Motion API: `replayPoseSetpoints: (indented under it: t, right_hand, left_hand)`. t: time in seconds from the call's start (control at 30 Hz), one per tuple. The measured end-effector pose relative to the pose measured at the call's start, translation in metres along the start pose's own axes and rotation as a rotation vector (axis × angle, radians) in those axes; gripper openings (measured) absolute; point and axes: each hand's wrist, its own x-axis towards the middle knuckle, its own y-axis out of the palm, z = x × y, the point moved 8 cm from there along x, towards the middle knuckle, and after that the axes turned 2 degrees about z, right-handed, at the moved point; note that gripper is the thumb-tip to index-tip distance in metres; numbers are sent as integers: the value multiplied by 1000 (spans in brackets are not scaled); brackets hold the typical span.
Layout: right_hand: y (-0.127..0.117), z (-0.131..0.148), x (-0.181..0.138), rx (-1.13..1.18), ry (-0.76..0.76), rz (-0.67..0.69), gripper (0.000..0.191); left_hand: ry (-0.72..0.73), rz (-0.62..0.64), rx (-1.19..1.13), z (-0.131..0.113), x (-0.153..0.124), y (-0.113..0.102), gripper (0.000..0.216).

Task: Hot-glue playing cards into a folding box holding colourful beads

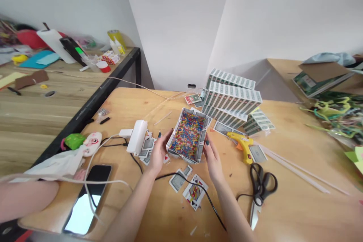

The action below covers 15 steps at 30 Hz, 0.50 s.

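Between my two hands is a shallow open box whose walls look made of playing cards; its inside shows a dense multicoloured pattern. My left hand grips the box's left side, and my right hand holds the right side, fingers partly behind the wall. Loose cards, among them a face-up court card and a grey-backed card, lie just in front of the box. To the right rest a yellow glue gun and black-handled scissors.
Stacked card packs stand behind on the right. A white power strip, cables and a phone occupy the left. Clear glue sticks lie right. A cluttered side table adjoins at left; an open carton sits far right.
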Motion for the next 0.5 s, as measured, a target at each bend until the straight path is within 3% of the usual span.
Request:
replayPoseSetpoints:
  t: [0.27,0.37,0.5]
  right_hand:
    - [9,3,22,47,-11,26,71]
    - [-2,11,22,-29,-24,29,69]
    - [-24,27,24,-183,-44,94,57]
  left_hand:
    - [-105,167,-25,-10,38,20,58]
    - [-97,160,14,-3,26,30,50]
    - [-49,62,95,8,-10,34,42]
